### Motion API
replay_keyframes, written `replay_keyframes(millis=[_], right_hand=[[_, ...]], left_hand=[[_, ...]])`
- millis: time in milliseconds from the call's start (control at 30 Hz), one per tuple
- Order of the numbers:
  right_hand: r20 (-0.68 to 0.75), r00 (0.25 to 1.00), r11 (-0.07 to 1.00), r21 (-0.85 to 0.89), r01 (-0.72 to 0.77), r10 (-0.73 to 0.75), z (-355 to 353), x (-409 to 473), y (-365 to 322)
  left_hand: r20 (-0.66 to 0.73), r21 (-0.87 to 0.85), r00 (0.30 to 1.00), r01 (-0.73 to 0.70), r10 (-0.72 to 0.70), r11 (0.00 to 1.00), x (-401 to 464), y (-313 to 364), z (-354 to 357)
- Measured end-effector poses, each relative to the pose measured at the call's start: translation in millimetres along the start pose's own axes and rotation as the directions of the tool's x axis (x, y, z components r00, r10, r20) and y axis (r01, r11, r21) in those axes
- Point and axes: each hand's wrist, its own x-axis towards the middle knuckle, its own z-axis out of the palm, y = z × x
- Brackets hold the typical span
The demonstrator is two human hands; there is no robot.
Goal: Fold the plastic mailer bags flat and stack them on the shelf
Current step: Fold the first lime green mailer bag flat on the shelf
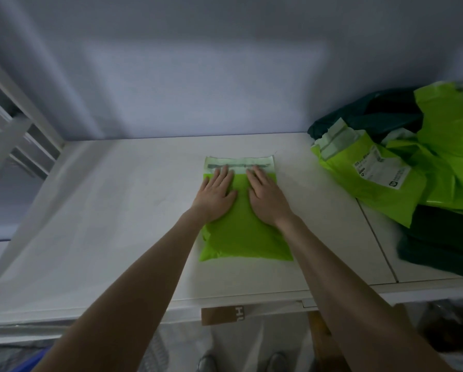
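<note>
Both hands, left hand and right hand, are pressing flat with grip apart on the green mailer mid-shelf; I'd be sweeping outward, expelling air before folding the flap.

A lime-green mailer bag is lying folded flat on the white shelf at the frame's center, its pale sealing flap pointing away. At the right edge, a loose heap of unfolded lime and dark green mailer bags is sitting crumpled.
</note>
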Motion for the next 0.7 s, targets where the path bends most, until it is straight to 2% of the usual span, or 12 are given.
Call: replay_keyframes(millis=[67, 100, 167, 200, 233, 333, 433, 533, 633, 700], right_hand=[[-0.015, 1.000, 0.996, 0.082, -0.023, 0.024, -2, 0, 0], [-0.036, 0.999, 0.989, 0.143, -0.021, 0.027, -3, -1, 0], [-0.112, 0.992, 0.956, 0.293, -0.017, 0.052, -9, -6, 1], [-0.158, 0.984, 0.938, 0.347, -0.021, 0.081, -13, -9, 2], [-0.202, 0.973, 0.929, 0.370, -0.029, 0.111, -17, -13, 4], [-0.305, 0.929, 0.934, 0.344, -0.097, 0.209, -25, -22, 13], [-0.255, 0.902, 0.895, 0.376, -0.240, 0.349, -33, -30, 17], [-0.148, 0.893, 0.866, 0.355, -0.353, 0.425, -36, -37, 18], [-0.083, 0.873, 0.815, 0.410, -0.410, 0.481, -36, -40, 12], [-0.040, 0.858, 0.776, 0.450, -0.442, 0.512, -34, -40, 8]], left_hand=[[0.018, -0.137, 1.000, 0.018, -0.016, 0.990, 2, -2, -3], [0.015, -0.278, 0.999, 0.035, -0.032, 0.960, 2, -2, -6], [-0.047, -0.618, 0.992, 0.063, -0.116, 0.784, -3, -4, -14], [-0.107, -0.718, 0.980, 0.040, -0.167, 0.694, -7, -5, -18], [-0.165, -0.745, 0.966, 0.009, -0.198, 0.667, -13, -6, -22], [-0.301, -0.559, 0.937, -0.024, -0.176, 0.829, -26, -11, -29], [-0.325, -0.478, 0.897, 0.117, -0.299, 0.870, -37, -15, -31], [-0.183, -0.525, 0.883, 0.284, -0.432, 0.803, -41, -21, -27], [-0.073, -0.617, 0.870, 0.345, -0.488, 0.707, -43, -18, -25], [-0.018, -0.718, 0.855, 0.349, -0.518, 0.602, -44, -14, -24]])
